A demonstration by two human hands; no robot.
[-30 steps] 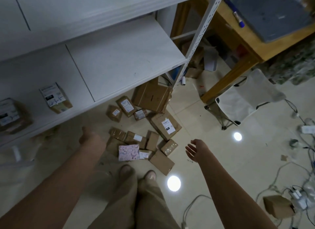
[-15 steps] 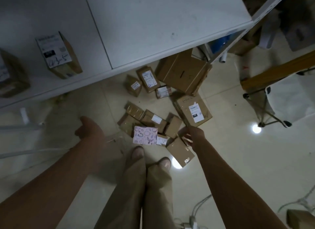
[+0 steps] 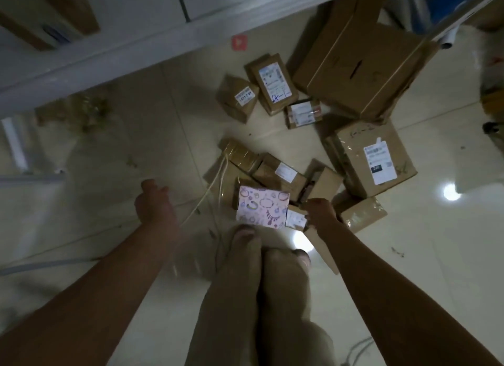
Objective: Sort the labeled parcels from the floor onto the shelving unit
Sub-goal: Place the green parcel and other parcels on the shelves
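Roughly a dozen cardboard parcels are scattered on the tiled floor (image 3: 131,147), and a pink patterned parcel (image 3: 261,207) is laid flat in the pile, just ahead of the person's feet (image 3: 246,236). The R hand (image 3: 320,211) is lowered at the pink parcel's right edge, knuckles up, w/ the fingers tucked under and hidden. It is set against a small white-labelled parcel (image 3: 296,219), but whether anything is gripped cannot be told. The L hand (image 3: 152,202) is held over bare floor well left of the pink parcel, loosely curled, thumb out, w/ nothing in it. Just right of the pink parcel, past the R hand, a taped brown parcel (image 3: 362,213) is seen. Beyond that and to the right, a mid-size carton (image 3: 373,161) w/ a printed label is placed. Directly beyond the pink parcel, a tape-wrapped parcel (image 3: 241,153) and a labelled brown parcel (image 3: 281,172) are pressed together. Further beyond, three small labelled parcels (image 3: 272,82) are clustered beside a large carton (image 3: 362,65). The shelving unit (image 3: 109,55) is seen far beyond-left of the pink parcel; items on it are too blurred to ID.
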